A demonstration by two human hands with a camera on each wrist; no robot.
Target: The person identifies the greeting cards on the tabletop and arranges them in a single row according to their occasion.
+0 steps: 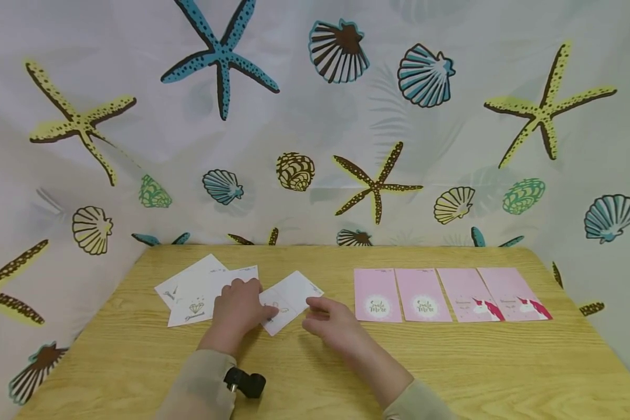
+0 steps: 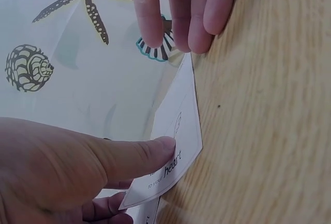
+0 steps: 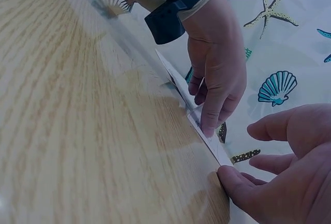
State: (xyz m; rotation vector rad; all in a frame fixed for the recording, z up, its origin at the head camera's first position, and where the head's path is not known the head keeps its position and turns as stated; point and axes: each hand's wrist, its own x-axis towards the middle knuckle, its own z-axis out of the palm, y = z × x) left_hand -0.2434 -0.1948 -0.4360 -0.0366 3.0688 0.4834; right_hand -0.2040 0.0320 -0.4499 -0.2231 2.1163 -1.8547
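Beige sleeves (image 1: 196, 379) come first, then a white card (image 1: 292, 300) on the wood-grained table (image 1: 304, 373), its long axis slanting from near left to far right — printed end nearest the left hand (image 1: 238, 309). It is thin, rectangular and slightly bowed, with dark lettering (one word reads "heart"). The left hand pinches it, thumb on top; the right hand (image 1: 336, 326) has its fingers parted from the thumb, which touches the far-right corner. White cards (image 1: 199, 286) overlap to the left — four pink cards (image 1: 378, 286) stand in a row to the right.

Left and right hands (image 3: 220, 74) (image 3: 295, 172) at white card (image 3: 219, 154), wooden table (image 3: 103, 131) beside
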